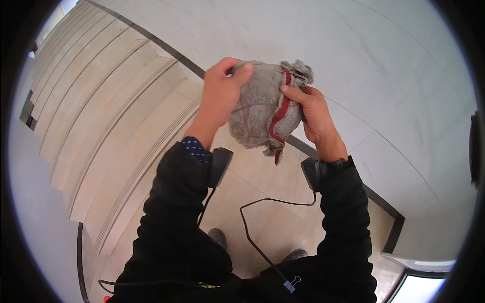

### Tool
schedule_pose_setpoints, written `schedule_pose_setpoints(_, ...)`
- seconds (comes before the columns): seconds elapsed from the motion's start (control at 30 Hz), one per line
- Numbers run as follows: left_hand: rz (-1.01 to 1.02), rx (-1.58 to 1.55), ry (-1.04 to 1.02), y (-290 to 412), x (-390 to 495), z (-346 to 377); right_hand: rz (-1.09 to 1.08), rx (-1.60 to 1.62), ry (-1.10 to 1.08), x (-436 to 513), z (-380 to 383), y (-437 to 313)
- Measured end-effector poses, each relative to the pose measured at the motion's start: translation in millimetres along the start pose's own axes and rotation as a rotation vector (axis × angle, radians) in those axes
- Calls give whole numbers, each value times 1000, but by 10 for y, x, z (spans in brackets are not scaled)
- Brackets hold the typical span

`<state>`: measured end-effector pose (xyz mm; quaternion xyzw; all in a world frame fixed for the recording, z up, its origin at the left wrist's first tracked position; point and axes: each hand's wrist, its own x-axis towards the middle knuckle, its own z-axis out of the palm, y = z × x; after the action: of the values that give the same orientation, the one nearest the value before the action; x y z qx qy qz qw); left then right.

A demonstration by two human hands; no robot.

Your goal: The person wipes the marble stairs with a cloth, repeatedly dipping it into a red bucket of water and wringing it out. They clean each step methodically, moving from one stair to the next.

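Observation:
Between my hands, at chest height in front of a white wall, hangs a bunched grey plush cloth (254, 110) with a dark red edge strip (281, 113). My left hand (223, 87) grips its upper left side, thumb in front. Along the right side, my right hand (312, 106) pinches the cloth beside the red strip with its thumb on top. The lower end of the cloth droops freely. Folds hide most of the fingers of both hands.
Stone stairs (110, 98) lie at the left. A white marble-look wall (382, 94) with a dark skirting strip (303, 147) stands ahead and to the right. Black devices (219, 166) sit at both wrists, and a black cable (246, 223) runs down from the right one. My shoes (218, 238) stand on the tiled landing (276, 219).

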<state>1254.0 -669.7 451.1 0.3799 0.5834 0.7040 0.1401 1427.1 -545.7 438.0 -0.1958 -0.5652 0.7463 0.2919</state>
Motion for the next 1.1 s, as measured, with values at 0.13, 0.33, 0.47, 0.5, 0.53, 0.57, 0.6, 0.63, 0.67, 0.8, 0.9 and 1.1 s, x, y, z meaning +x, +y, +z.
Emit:
schedule_pose_setpoints(0.13,-27,-117,96,97,48,-138,-12,-43,46,18,-36,-15)
schedule_pose_setpoints(0.33,18,-111,64,154,6,-45,-160,-599,132,38,-170,187)
schedule_pose_setpoints(0.47,119,141,-1,110,-48,59,-186,-1006,237,9,-161,198)
schedule_pose_setpoints(0.5,154,195,-18,84,-72,78,-115,-1058,214,-18,-144,206)
schedule_pose_setpoints(0.53,123,250,23,80,-59,85,-44,-908,100,-29,-122,188)
schedule_pose_setpoints(0.57,118,296,52,64,-65,108,5,-818,-30,-44,-106,193)
schedule_pose_setpoints(0.6,96,347,80,57,-72,128,59,-736,-128,-68,-53,231)
schedule_pose_setpoints(0.63,107,351,36,46,-82,163,94,-643,-228,-77,-25,276)
schedule_pose_setpoints(0.67,101,359,-11,38,-121,205,73,-568,-285,-88,41,364)
schedule_pose_setpoints(0.8,243,515,-227,7,-328,440,109,-201,-101,-27,179,787)
schedule_pose_setpoints(0.9,313,669,-355,29,-449,547,-435,-428,-53,6,134,1022)
schedule_pose_setpoints(1.1,391,550,-618,139,-634,747,-343,-291,14,-106,-52,1163)
